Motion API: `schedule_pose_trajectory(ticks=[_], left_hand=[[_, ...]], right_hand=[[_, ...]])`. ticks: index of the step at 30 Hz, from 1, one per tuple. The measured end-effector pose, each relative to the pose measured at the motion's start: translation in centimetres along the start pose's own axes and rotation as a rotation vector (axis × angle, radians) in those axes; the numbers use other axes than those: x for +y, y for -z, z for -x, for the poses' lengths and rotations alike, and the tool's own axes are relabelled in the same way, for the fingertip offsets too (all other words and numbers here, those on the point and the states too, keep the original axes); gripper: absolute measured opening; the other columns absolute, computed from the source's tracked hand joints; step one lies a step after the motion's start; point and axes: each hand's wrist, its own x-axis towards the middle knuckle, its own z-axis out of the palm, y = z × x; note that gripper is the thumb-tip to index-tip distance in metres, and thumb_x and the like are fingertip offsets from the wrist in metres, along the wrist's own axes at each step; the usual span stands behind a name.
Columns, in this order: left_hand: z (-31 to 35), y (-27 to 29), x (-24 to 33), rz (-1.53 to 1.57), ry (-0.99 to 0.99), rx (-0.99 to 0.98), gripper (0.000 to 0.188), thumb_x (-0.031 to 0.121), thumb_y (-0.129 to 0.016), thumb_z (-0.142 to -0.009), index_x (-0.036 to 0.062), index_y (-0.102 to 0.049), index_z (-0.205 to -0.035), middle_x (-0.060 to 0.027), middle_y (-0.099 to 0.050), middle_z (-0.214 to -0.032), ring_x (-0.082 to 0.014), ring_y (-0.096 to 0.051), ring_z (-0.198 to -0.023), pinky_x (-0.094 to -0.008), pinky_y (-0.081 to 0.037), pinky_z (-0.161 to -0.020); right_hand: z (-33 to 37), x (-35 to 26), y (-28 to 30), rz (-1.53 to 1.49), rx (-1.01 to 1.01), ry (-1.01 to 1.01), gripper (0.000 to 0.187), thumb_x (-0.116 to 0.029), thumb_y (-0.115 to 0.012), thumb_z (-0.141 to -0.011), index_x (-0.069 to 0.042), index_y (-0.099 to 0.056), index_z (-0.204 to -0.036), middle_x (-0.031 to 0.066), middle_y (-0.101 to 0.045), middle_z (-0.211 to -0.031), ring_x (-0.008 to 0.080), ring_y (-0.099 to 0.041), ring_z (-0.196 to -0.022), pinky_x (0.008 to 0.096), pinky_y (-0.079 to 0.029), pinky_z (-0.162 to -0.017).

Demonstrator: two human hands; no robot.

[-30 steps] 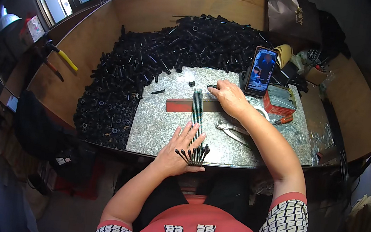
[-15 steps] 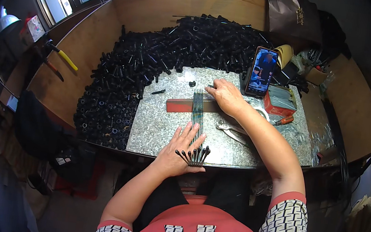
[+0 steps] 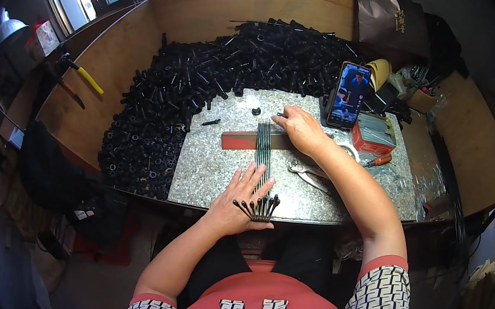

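Little has shifted since the earlier frame: both hands rest where they were, the right hand [image 3: 300, 130] only a touch nearer the far end of the rods. Its fingers curl loosely over the far tips of the bundle of thin dark rods [image 3: 263, 156], pressing them where they cross the red bar [image 3: 243, 140]; nothing is gripped. Flat and spread, the left hand [image 3: 240, 200] lies on the near part of the bundle, fingers released, with the rods' black capped ends [image 3: 259, 207] fanned out just past the near edge of the grey stone surface [image 3: 208, 168]. Metal pliers [image 3: 310, 174] lie right of the rods. A phone [image 3: 348, 96] stands at the far right, beside a red box [image 3: 373, 139]. Black tube pieces [image 3: 207, 81] are heaped along the left and far sides.
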Motion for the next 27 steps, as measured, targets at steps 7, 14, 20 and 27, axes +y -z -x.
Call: schedule_pose_trajectory(ticks=[7,14,20,27], left_hand=[[-0.2,0.1,0.1,0.013,-0.002,-0.006,0.094,0.057,-0.072,-0.067,0.0064,-0.038,-0.139,-0.0252,-0.029,-0.144,-0.0435,-0.026,-0.134,-0.0530,-0.023,-0.110],[0.2,0.1,-0.1,0.039,0.018,-0.012,0.093,0.057,-0.072,-0.067,0.0064,-0.039,-0.138,-0.0250,-0.029,-0.144,-0.0419,-0.025,-0.136,-0.0517,-0.021,-0.111],[0.0,0.3,0.1,0.014,0.021,-0.029,0.093,0.059,-0.071,-0.068,0.0082,-0.038,-0.139,-0.0227,-0.027,-0.146,-0.0405,-0.021,-0.138,-0.0528,-0.019,-0.111],[0.3,0.9,0.0,0.095,0.001,-0.001,0.100,0.060,-0.074,-0.062,0.0100,-0.037,-0.140,-0.0177,-0.021,-0.151,-0.0371,-0.015,-0.141,-0.0522,-0.014,-0.113]], right_hand=[[0.3,-0.3,0.8,-0.178,0.012,0.020,0.041,0.004,-0.053,-0.078,-0.007,-0.061,-0.116,0.0139,-0.057,-0.101,0.0300,-0.058,-0.098,0.0378,-0.048,-0.085],[5.2,2.5,5.2,0.038,0.100,0.019,0.033,0.005,-0.056,-0.073,-0.004,-0.062,-0.104,0.0126,-0.060,-0.097,0.0303,-0.060,-0.092,0.0382,-0.051,-0.078],[10.5,9.6,9.9,0.345,-0.038,-0.398,0.015,-0.002,-0.057,-0.073,-0.002,-0.066,-0.085,0.0177,-0.063,-0.088,0.0355,-0.062,-0.087,0.0420,-0.051,-0.074],[13.0,13.8,9.3,0.309,-0.215,-0.608,0.012,-0.010,-0.061,-0.076,0.000,-0.068,-0.079,0.0234,-0.065,-0.086,0.0381,-0.064,-0.084,0.0434,-0.052,-0.074]])
